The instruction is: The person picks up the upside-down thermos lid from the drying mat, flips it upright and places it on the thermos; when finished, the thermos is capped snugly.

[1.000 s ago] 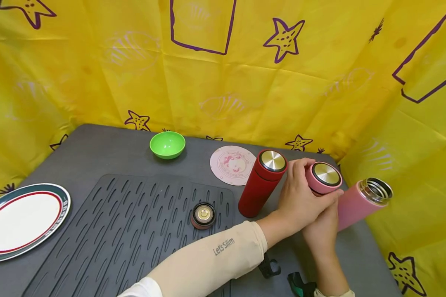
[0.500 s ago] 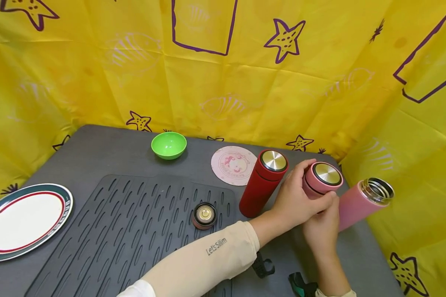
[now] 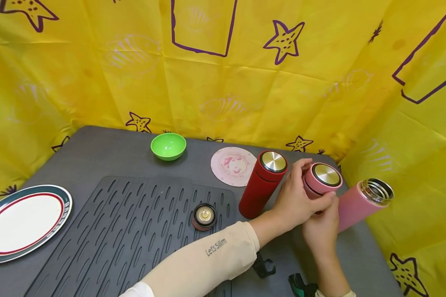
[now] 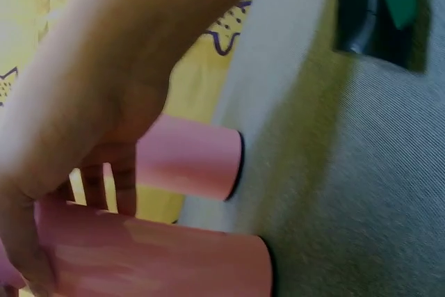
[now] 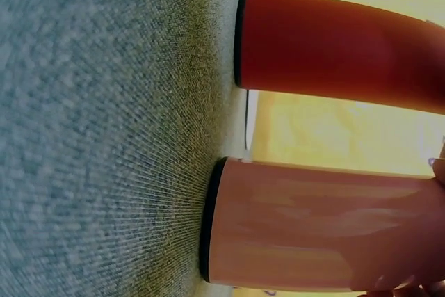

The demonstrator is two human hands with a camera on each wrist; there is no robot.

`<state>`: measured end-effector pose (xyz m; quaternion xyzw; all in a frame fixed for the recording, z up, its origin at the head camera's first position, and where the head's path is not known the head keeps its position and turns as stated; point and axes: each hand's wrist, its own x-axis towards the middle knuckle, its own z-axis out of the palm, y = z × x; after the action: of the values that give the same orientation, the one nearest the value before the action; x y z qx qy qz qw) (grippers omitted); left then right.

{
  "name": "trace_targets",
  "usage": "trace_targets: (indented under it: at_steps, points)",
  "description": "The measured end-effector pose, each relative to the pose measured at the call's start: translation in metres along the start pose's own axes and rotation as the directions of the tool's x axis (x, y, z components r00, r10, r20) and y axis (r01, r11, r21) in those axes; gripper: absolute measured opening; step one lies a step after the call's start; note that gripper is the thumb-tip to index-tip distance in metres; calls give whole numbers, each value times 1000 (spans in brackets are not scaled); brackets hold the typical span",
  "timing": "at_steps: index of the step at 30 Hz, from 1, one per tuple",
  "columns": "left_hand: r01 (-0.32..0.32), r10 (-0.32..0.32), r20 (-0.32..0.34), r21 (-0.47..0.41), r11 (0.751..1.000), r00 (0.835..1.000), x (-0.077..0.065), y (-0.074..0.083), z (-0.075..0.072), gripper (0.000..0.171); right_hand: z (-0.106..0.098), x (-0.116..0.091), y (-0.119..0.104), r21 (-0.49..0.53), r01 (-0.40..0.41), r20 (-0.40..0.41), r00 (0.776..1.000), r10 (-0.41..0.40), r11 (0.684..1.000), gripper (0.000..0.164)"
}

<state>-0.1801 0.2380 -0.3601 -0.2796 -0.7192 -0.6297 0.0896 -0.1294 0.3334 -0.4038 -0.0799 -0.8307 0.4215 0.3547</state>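
A pink thermos [image 3: 314, 194] stands on the table, its pink lid [image 3: 323, 179] with a shiny metal top on it and a dark seam below. My left hand [image 3: 296, 202] holds it round the top, thumb in front and fingers behind. Lower down, my right hand [image 3: 321, 231] grips the body; in the left wrist view that hand's thumb and fingers wrap the thermos [image 4: 167, 255]. Its base rests on the table in the right wrist view. To the right is an uncapped pink thermos [image 3: 357, 206] with a bare steel mouth. A capped red thermos [image 3: 258, 189] stands left of my hands.
An upturned lid [image 3: 203, 216] sits on the grey ridged mat [image 3: 134, 222]. Behind are a green bowl [image 3: 168, 146] and a round pink coaster [image 3: 233, 166]. A rimmed plate [image 3: 26, 222] lies at far left. Yellow patterned cloth [image 3: 223, 82] hangs around the table.
My left hand has shifted slightly left and down round the thermos top, so more of the lid's side and the seam shows. My right hand and the other things have stayed put.
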Motion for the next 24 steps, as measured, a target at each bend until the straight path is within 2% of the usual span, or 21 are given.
trace_targets:
  at_steps: [4,10,13,18,24]
  points:
    - [-2,2,18,1,1000,1000,-2,-1,0,71,-1,0,0,-24,23,-19,1000,-24,999,48]
    - [7,-7,1,48,999,1000,-2,1,3,83,0,2,1,61,38,6,999,-38,997,42]
    - [19,-17,-25,75,997,1000,-1,2,4,89,0,3,1,29,13,19,1000,-14,999,44]
    - [13,-8,-37,134,991,999,-2,0,5,87,0,1,2,3,-4,26,1000,4,1000,53]
    - [-6,5,4,87,996,1000,-3,-2,3,80,-1,1,3,8,11,11,1000,-11,1000,51]
